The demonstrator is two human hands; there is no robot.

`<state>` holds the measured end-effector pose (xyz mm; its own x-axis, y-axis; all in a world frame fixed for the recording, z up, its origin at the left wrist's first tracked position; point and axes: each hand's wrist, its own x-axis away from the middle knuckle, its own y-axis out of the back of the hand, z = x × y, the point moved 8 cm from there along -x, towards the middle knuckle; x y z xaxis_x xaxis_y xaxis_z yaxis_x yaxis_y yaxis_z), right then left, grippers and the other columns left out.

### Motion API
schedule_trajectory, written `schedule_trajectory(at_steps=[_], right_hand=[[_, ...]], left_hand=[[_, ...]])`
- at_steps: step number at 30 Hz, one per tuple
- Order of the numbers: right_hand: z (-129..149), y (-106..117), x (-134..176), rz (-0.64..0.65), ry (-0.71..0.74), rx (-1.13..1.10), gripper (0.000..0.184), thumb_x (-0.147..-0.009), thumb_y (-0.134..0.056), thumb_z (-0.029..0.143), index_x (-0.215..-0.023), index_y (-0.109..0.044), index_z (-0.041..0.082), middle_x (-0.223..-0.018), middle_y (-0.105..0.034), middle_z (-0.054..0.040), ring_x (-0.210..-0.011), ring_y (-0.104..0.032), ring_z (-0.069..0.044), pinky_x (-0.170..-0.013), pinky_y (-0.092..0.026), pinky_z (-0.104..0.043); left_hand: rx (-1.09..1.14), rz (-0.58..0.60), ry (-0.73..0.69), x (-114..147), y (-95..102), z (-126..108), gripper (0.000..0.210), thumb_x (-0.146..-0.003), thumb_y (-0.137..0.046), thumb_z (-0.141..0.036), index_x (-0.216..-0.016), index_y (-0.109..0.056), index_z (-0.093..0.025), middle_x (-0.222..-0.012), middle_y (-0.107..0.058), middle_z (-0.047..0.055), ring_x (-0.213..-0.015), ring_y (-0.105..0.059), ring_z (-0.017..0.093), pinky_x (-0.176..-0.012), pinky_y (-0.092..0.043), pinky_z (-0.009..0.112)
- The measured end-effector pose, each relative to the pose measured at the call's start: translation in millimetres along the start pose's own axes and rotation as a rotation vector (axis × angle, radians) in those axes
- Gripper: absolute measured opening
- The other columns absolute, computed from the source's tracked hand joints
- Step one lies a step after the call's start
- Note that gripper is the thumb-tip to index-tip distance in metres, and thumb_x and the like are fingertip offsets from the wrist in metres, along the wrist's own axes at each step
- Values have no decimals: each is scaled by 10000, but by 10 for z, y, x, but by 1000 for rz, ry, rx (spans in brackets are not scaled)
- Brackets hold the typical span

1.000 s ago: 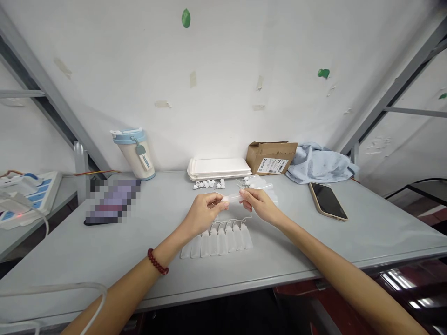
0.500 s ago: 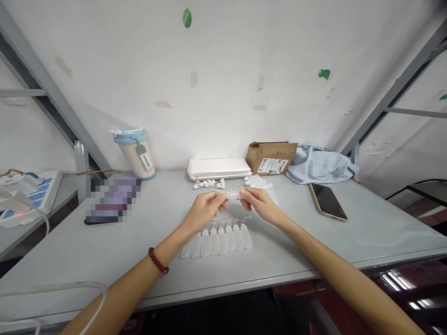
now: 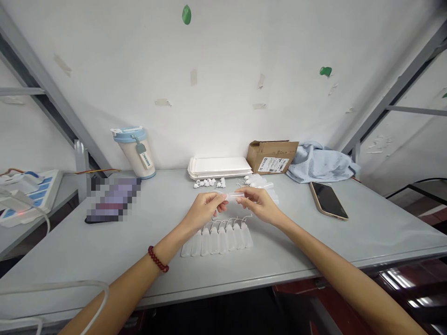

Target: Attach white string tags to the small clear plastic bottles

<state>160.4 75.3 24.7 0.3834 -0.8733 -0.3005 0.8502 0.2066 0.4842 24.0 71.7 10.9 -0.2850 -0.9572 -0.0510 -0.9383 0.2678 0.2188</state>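
Between my hands, above the grey table, lies a small translucent plastic bottle [image 3: 234, 196] held on its side. My left hand [image 3: 210, 204] pinches its left end, which the fingers hide. At the other end my right hand [image 3: 258, 203] has its thumb and fingers closed round the bottle. Just below, a row of several similar bottles [image 3: 222, 239] lies on the table with thin white tubes at their tops. Beyond the hands are small white caps [image 3: 209, 183] in a cluster. More translucent bottles [image 3: 268, 185] lie partly behind my right hand.
White flat trays [image 3: 220, 166] and a cardboard box [image 3: 272, 157] stand against the wall, with a pale blue cloth [image 3: 319, 163] beside them. A phone [image 3: 328, 201] lies at right. At left are a tumbler [image 3: 135, 153], a pixelated device [image 3: 113, 201] and a power strip [image 3: 30, 197].
The right fingers have shifted their grip on the bottle, and more of its clear body shows between the hands. The left hand has barely moved.
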Motion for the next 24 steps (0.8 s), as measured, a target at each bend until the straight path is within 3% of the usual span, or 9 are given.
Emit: schedule_trajectory(at_steps=[15,24], right_hand=[[-64,15,10,3,-43,-14,325,-824,-502,457,-846,-619,155,-548,-420,30,-505,-387,-102,-475,-299,-237],[-40,30,19,32,-95,-49,371,-839,-474,469,-619,-495,171,-508,-414,37,-488,-362,-94,-489,-276,-245]], left_hand=[[-191,40,-117,26,6,-87,316,-797,-505,-406,-636,-636,-168,-645,-600,16,-573,-486,132,-548,-388,246],[-367,-48,-386,131,-46,-305,290,-828,-465,-260,-553,-515,-184,-562,-452,-17,-575,-405,133,-585,-327,258]])
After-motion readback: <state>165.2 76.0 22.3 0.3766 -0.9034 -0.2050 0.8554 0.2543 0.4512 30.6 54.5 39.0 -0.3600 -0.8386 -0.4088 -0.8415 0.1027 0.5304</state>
